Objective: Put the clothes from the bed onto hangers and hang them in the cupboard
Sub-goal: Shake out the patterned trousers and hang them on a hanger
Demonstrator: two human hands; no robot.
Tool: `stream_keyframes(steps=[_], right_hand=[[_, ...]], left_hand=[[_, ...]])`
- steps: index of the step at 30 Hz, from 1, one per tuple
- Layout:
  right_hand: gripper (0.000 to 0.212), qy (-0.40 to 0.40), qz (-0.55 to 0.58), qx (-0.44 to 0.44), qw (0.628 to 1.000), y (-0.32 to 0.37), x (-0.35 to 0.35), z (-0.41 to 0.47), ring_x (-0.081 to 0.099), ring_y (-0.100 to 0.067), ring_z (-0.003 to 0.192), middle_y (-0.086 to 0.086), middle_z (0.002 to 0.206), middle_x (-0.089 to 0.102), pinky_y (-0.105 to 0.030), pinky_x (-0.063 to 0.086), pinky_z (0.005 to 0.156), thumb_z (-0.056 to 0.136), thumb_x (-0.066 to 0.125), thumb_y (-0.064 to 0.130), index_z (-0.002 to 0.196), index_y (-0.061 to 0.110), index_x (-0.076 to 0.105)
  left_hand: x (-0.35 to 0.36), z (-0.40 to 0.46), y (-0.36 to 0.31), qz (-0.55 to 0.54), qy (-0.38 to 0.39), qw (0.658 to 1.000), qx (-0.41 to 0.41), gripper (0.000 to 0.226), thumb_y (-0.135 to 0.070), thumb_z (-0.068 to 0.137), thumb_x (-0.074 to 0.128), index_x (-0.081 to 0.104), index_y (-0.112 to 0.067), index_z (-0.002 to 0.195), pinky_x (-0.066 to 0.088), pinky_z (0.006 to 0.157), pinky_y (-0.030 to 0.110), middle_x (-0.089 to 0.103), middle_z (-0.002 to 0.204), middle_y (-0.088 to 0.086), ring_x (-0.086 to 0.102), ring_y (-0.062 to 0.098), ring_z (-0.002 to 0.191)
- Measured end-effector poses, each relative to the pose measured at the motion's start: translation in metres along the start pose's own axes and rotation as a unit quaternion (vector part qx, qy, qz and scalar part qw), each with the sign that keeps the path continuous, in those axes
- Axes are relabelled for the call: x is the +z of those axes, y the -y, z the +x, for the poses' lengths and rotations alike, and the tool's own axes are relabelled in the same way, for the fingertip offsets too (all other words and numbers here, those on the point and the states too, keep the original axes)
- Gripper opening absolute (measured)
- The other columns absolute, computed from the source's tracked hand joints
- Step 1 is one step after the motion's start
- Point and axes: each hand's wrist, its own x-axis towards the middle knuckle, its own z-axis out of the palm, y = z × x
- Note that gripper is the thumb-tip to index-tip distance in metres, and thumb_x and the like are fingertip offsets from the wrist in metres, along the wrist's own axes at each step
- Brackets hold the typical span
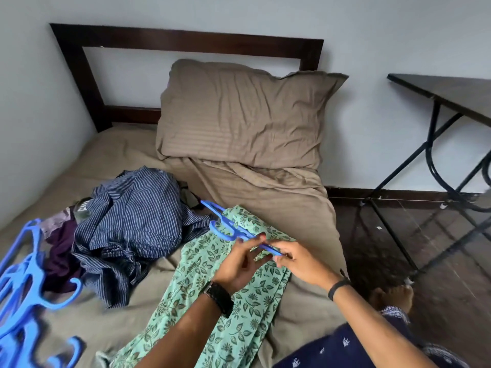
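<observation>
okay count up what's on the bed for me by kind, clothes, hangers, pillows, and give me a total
Clothes: 3 that can be told apart: green printed garment, striped shirt, purple garment; more may be buried.
Hangers: 1 in both hands, plus a blurred blue stack that cannot be counted.
Pillows: 1.
Total: at least 5, besides the stack.

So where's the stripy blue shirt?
The stripy blue shirt lies crumpled on the bed, left of the green leafy garment and below the pillow.
</observation>
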Motion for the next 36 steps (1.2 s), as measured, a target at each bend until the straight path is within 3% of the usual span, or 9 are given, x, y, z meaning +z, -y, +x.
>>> stream_keyframes(steps=[4,7,9,12,16,18,20,28,36], right_hand=[[0.031,0.034,-0.086,0.007,0.996,0.006,-0.007,0.003,0.048,-0.004,0.064,0.004,0.081,0.061,-0.014,0.040,0.063,0.092,0.055,0.006,0.117,0.021,0.066],[0.021,-0.113,-0.120,0.001,0.986,0.006,-0.021,0.018,0.055,-0.002,0.079,0.008,0.091,0.060,-0.017,0.044,0.075,0.092,0.056,0.009,0.101,0.018,0.073],[0.021,-0.136,-0.158,0.027,0.978,0.004,-0.030,0.034,0.058,-0.014,0.102,0.001,0.110,0.061,-0.024,0.044,0.093,0.092,0.057,0.015,0.111,0.015,0.067],[0.051,-0.029,-0.128,0.150,0.980,0.003,-0.030,0.054,0.052,-0.024,0.121,-0.014,0.133,0.054,-0.028,0.040,0.097,0.093,0.060,0.030,0.134,0.004,0.049],[0.056,0.003,-0.043,0.232,0.972,0.000,-0.016,0.069,0.048,-0.019,0.072,-0.018,0.086,0.063,-0.026,0.033,0.057,0.081,0.074,0.036,0.112,-0.010,0.060],[0.034,0.026,-0.044,0.234,0.971,0.000,-0.010,0.071,0.033,-0.014,0.056,-0.005,0.060,0.042,-0.026,0.022,0.049,0.078,0.077,0.033,0.072,0.006,0.058],[0.036,0.023,-0.032,0.209,0.977,0.006,-0.008,0.071,0.031,-0.012,0.052,0.002,0.057,0.036,-0.024,0.021,0.048,0.078,0.077,0.022,0.062,0.016,0.045],[0.018,0.009,-0.108,0.056,0.993,0.055,-0.023,0.056,0.030,-0.013,0.059,0.000,0.070,0.036,-0.031,0.022,0.054,0.090,0.057,0.019,0.088,0.016,0.040],[0.023,0.024,0.078,-0.020,0.996,0.111,-0.058,0.039,0.053,-0.011,0.104,0.001,0.113,0.056,-0.017,0.040,0.081,0.093,0.056,0.004,0.113,0.014,0.049]], left_hand=[[0.005,-0.001,0.008,0.037,-0.186,0.982,0.000,0.017,-0.015,0.095,0.054,0.062,-0.008,0.082,0.049,0.073,0.034,0.063,0.078,0.007,0.060,0.021,0.076],[0.003,-0.003,0.014,0.033,-0.243,0.969,0.002,0.026,-0.016,0.100,0.044,0.061,-0.005,0.084,0.049,0.073,0.038,0.063,0.080,0.010,0.059,0.023,0.076],[0.004,-0.004,0.014,0.042,-0.252,0.967,0.000,0.024,-0.016,0.101,0.043,0.060,-0.005,0.088,0.052,0.074,0.039,0.064,0.086,0.011,0.061,0.023,0.081],[0.007,-0.005,0.015,0.053,-0.264,0.963,0.009,0.017,-0.015,0.101,0.042,0.054,-0.004,0.095,0.053,0.073,0.040,0.064,0.091,0.013,0.063,0.024,0.081],[0.010,-0.012,0.011,0.056,-0.268,0.961,0.023,0.010,-0.010,0.100,0.042,0.049,-0.003,0.099,0.055,0.070,0.043,0.061,0.075,0.014,0.063,0.027,0.066],[0.010,-0.018,0.010,0.052,-0.266,0.962,0.026,0.011,-0.009,0.100,0.042,0.050,-0.003,0.097,0.057,0.068,0.042,0.062,0.073,0.014,0.064,0.024,0.061],[0.008,-0.023,0.011,0.049,-0.262,0.963,0.026,0.011,-0.010,0.100,0.043,0.050,-0.002,0.099,0.057,0.066,0.041,0.064,0.075,0.015,0.066,0.023,0.062],[0.013,-0.050,0.021,0.038,-0.258,0.963,0.063,0.018,-0.015,0.100,0.045,0.052,-0.001,0.108,0.057,0.064,0.033,0.066,0.075,0.007,0.068,0.016,0.068],[0.011,-0.107,0.026,0.067,-0.271,0.957,0.082,0.020,-0.019,0.100,0.045,0.057,-0.003,0.103,0.057,0.065,0.035,0.068,0.086,0.013,0.070,0.020,0.070]])
